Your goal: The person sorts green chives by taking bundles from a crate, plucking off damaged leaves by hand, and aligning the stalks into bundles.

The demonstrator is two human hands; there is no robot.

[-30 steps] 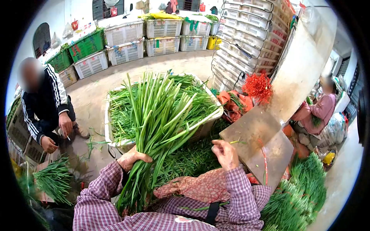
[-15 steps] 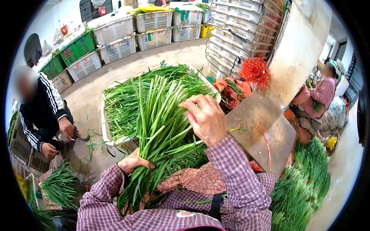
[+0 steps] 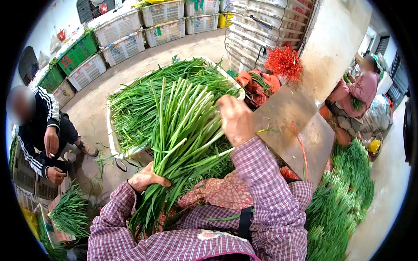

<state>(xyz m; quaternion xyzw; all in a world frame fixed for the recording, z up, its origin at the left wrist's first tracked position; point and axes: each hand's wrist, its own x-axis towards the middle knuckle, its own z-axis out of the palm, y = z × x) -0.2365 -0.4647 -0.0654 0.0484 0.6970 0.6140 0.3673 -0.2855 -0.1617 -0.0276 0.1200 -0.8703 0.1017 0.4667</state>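
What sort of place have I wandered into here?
Probably a vegetable sorting or packing room: the left hand grips a bunch of green stalks, a white crate beyond is heaped with leafy greens, and a tall crate stack stands behind.

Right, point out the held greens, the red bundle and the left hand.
Held greens (image 3: pixel 179 130): head view, on the stalks midway up.
Red bundle (image 3: pixel 283 64): head view, on its middle.
Left hand (image 3: pixel 147 177): head view, on its back.
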